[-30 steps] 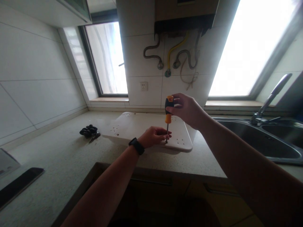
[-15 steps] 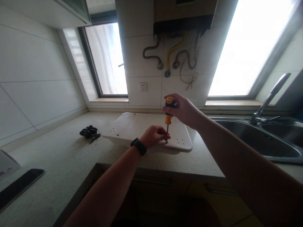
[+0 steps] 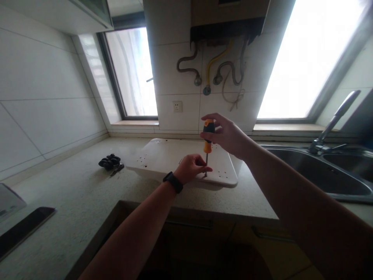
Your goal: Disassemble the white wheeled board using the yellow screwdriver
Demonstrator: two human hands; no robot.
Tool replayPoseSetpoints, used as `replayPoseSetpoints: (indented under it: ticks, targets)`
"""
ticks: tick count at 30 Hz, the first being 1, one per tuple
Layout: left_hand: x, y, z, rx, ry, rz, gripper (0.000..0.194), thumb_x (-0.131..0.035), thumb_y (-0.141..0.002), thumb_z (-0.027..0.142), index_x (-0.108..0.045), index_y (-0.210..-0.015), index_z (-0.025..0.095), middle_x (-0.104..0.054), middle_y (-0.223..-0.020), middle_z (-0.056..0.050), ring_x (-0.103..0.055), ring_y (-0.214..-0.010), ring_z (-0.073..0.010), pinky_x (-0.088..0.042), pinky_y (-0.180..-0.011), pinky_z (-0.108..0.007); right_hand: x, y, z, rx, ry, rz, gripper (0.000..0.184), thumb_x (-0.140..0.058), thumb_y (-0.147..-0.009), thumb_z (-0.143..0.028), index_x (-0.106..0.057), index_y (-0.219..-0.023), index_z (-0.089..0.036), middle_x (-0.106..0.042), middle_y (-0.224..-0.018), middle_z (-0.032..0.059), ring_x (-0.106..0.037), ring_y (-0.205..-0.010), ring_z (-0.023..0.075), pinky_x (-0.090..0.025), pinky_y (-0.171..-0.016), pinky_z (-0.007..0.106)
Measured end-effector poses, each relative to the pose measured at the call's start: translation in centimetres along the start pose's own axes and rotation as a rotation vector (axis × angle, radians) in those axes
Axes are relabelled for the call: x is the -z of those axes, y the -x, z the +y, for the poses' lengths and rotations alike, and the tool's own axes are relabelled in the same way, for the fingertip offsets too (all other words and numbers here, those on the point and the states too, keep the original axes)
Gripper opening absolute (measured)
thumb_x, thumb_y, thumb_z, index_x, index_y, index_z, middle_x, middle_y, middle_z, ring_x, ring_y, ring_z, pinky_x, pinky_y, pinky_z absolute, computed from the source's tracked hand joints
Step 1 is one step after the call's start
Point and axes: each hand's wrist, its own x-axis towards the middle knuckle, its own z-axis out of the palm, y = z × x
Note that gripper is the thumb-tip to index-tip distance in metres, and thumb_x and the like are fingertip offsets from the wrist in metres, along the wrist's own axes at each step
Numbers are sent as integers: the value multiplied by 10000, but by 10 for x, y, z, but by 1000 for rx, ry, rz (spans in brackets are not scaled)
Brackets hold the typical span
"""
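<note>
Screwdriver (image 3: 207, 147) with a yellow and black handle (image 3: 209, 125), almost straight up over the near right part of a white board (image 3: 171, 152) with little holes, on the speckled counter (image 3: 140, 198). Held near the top by the right hand (image 3: 226, 136), fingers curled around. Pinched low on the thin shaft (image 3: 206, 158) by the left hand (image 3: 190, 168), probably just above a small screw (image 3: 206, 174). Far right, a steel sink (image 3: 303, 171).

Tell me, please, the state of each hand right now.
Left hand: closed about the screwdriver shaft; how firmly cannot be told.
Right hand: closed, holding the black-and-orange screwdriver handle.
</note>
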Motion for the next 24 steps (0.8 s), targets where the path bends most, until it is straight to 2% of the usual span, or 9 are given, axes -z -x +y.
replayPoseSetpoints:
  ticks: [3,8,12,14,17,19,21,24]
  targets:
    - [1,0,0,-19,40,-27,406,-895,-694,503,-705,-796,159,-737,-800,-33,-653,-745,-159,-490,-708,-299,1,-1,4,18,-38,44,563,-826,-700,-295,-644,-1227,-219,-638,-1042,48,-652,-756,173,-564,-634,345]
    - [6,1,2,-6,165,-209,303,-802,-831,389,-781,-1031,162,-778,-1169,-120,-721,-997,-205,-525,-931,-363,2,2,4,26,-155,15,568,-743,-687,-196,-607,-1239,-199,-671,-1095,74,-682,-862,202,-590,-734,378]
    - [8,2,5,6,129,-219,251,-763,-863,385,-806,-948,152,-805,-1049,-112,-727,-900,-193,-535,-865,-341,3,4,-1,1,-260,-32,542,-677,-704,-169,-599,-1239,-197,-696,-1097,78,-678,-964,208,-578,-816,372]
    - [7,2,7,16,124,-181,222,-782,-841,364,-805,-888,148,-808,-985,-104,-719,-833,-180,-533,-813,-323,3,4,-3,-5,-197,-35,498,-702,-745,-225,-624,-1237,-213,-682,-1085,66,-660,-885,182,-560,-718,331]
    - [4,2,9,33,141,-131,207,-813,-805,354,-795,-817,148,-806,-921,-96,-710,-785,-174,-522,-759,-309,1,3,-3,8,-36,-29,503,-776,-763,-329,-640,-1240,-240,-624,-895,11,-578,-688,135,-448,-531,271]
    - [3,1,9,24,133,-105,234,-830,-789,383,-786,-783,154,-797,-851,-81,-705,-777,-176,-506,-739,-302,0,2,-2,27,-7,-19,516,-793,-761,-346,-632,-1241,-242,-580,-822,-13,-543,-642,123,-421,-510,265]
    - [2,1,8,12,122,-88,285,-842,-775,434,-774,-764,157,-779,-790,-64,-693,-753,-171,-490,-718,-295,0,1,0,42,-16,4,531,-791,-752,-317,-618,-1247,-235,-601,-878,1,-570,-674,132,-476,-559,287]
    - [1,-1,6,14,91,-48,364,-851,-750,503,-740,-736,156,-743,-723,-39,-657,-682,-153,-470,-681,-288,1,0,2,50,-61,35,553,-756,-727,-246,-585,-1252,-210,-665,-1005,55,-652,-813,184,-569,-722,363]
